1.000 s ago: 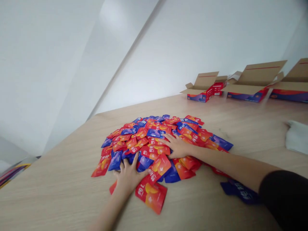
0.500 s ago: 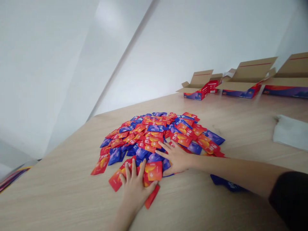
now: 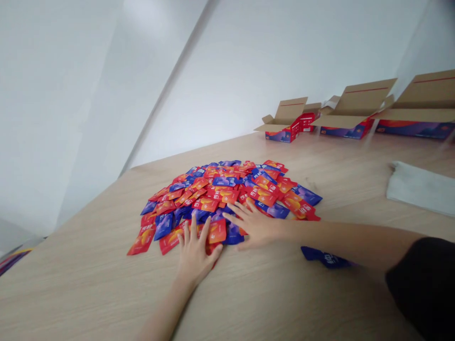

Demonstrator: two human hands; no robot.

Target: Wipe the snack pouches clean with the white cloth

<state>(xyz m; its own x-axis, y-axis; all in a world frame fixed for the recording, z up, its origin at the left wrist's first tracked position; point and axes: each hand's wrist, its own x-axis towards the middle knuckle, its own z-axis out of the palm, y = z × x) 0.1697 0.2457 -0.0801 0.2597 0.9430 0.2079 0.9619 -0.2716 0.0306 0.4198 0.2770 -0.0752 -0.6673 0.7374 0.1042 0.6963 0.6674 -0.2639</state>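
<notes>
A wide heap of red and blue sachets lies in the middle of the wooden table. My left hand rests flat at the heap's near edge, fingers spread over red sachets. My right hand lies flat beside it, fingers spread and pressing on the sachets at the heap's near right side. A single blue sachet sits apart on the table, partly under my right forearm.
Three opened cardboard boxes stand at the far right: a small one, a middle one and a large one. A white cloth lies at the right. White walls rise behind the table's far edge.
Both hands have slid toward me, dragging sachets along the heap's near edge and pushing them together. The loose red sachet under my left hand is now tucked in.
</notes>
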